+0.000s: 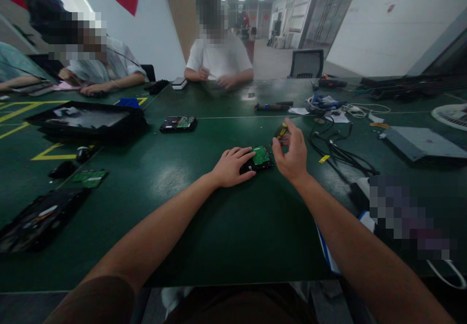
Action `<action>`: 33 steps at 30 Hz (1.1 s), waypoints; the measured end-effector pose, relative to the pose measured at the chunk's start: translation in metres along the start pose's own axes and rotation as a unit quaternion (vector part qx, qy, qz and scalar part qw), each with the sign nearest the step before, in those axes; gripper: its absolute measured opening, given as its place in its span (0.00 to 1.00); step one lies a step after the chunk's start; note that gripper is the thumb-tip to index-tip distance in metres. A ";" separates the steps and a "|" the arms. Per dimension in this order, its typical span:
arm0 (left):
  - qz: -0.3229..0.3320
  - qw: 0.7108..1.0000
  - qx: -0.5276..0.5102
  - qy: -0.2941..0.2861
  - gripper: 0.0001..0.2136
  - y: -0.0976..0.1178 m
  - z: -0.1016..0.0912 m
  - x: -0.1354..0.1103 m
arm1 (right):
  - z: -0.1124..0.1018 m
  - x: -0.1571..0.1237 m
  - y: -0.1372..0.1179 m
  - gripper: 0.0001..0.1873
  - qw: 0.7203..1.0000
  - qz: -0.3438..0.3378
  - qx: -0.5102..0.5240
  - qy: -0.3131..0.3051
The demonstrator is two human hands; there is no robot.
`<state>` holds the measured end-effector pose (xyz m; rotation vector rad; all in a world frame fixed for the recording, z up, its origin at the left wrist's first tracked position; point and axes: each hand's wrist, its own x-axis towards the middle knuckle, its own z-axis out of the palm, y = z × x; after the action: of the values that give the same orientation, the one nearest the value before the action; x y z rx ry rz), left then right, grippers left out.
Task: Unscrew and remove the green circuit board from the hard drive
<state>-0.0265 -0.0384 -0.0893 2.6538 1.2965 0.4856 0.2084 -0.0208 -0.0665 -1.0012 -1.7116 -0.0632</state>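
Note:
A small black hard drive (260,159) with a green circuit board on top lies on the dark green table (226,226) in front of me. My left hand (232,165) rests flat on its left side, fingers spread over the drive's edge. My right hand (292,151) is raised just right of the drive, fingers curled round a screwdriver (280,133) with a yellow and black handle, its tip angled down toward the board.
Another hard drive (178,123) lies farther back on the left, near a black tray (87,119). Loose boards and black parts (89,177) sit at the left. Cables (335,151) and a grey box (419,141) fill the right. Two people sit across the table.

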 end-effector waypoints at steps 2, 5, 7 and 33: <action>0.001 1.000 0.003 0.001 0.36 0.000 0.001 0.000 | 0.001 0.000 0.001 0.33 1.000 0.008 0.006 0.005; 0.002 1.000 0.004 0.004 0.36 -0.001 0.001 0.000 | 0.001 -0.001 0.002 0.33 1.000 0.006 0.012 0.007; 0.003 1.000 0.003 0.004 0.36 -0.001 0.001 0.000 | 0.001 -0.001 0.002 0.33 1.000 0.000 0.011 0.001; -0.004 1.000 0.001 -0.002 0.36 0.000 0.001 0.001 | 0.003 -0.001 0.002 0.37 0.999 0.005 0.027 -0.032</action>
<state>-0.0256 -0.0382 -0.0899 2.6489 1.3066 0.4787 0.2077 -0.0184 -0.0694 -0.9806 -1.7564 0.0216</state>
